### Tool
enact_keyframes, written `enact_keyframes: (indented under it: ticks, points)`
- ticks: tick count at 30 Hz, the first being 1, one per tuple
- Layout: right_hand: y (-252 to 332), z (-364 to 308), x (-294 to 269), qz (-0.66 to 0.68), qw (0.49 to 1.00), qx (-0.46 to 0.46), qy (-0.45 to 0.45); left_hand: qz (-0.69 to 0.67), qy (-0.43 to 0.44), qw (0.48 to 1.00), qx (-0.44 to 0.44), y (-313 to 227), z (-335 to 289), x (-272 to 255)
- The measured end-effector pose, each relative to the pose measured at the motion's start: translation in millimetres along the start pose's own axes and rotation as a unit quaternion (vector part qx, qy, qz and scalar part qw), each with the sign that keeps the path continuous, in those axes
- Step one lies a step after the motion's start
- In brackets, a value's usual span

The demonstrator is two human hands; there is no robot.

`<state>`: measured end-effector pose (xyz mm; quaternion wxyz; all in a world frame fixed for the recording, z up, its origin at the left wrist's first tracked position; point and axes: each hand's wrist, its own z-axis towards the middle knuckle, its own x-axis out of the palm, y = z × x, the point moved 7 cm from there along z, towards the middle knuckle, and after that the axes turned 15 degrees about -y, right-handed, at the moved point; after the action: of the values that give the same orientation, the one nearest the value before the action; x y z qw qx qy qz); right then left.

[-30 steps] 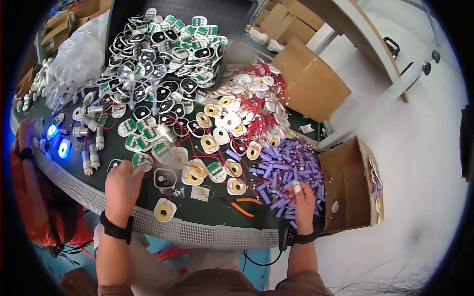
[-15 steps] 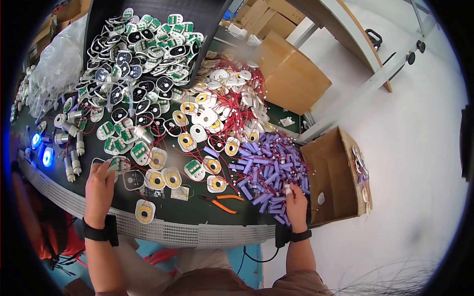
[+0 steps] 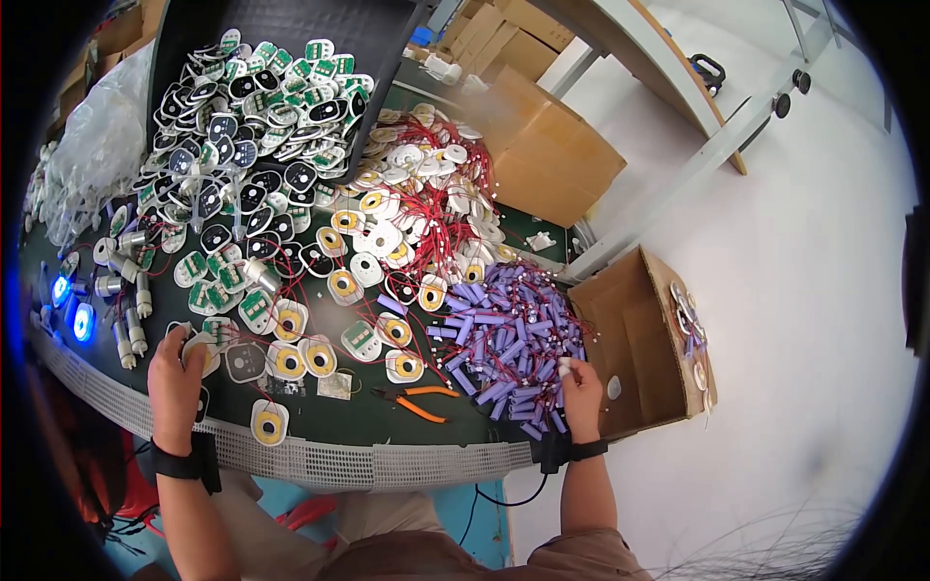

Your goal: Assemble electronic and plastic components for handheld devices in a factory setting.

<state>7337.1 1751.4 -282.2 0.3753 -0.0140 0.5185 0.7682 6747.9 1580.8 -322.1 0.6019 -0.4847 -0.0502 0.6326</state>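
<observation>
My left hand is closed on a white rounded casing piece at the left front of the table; the fingers hide part of it. Beside it lie a dark-faced casing and several white casings with green circuit boards. At the right, my right hand pinches a small white piece, too small to name surely, at the edge of a heap of purple cylindrical battery cells with red wires. White casings with yellow coil rings lie between the hands, one near the front edge.
Orange-handled cutters lie near the front edge. A black bin spills casings at the back, beside wired white discs. Cardboard boxes stand behind and at right. Metal cylinders and glowing blue parts lie at left.
The whole view has shifted slightly, so the table appears further left. My left hand has turned the casing piece and drawn it a little nearer. My right hand stays by the battery cells.
</observation>
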Motion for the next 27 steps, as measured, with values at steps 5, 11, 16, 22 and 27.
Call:
enact_keyframes:
  ticks: [5, 11, 16, 22, 27]
  points:
    - [66, -30, 33, -0.175, 0.929, -0.300, 0.129, -0.013, -0.012, 0.998, -0.053, -1, 7, -14]
    - [58, -30, 43, -0.242, 0.869, -0.415, 0.122, -0.046, -0.043, 0.996, -0.069, 12, 10, -11]
    - [27, 55, 6, 0.081, 0.991, -0.098, -0.038, -0.193, -0.047, 0.974, -0.107, 26, 10, -17]
    - [131, 84, 9, 0.430, 0.901, -0.064, 0.005, -0.241, -0.103, 0.950, -0.168, 28, 15, -22]
    - [167, 14, 84, 0.399, 0.909, 0.017, 0.117, -0.197, -0.004, 0.978, -0.072, -23, 28, 13]
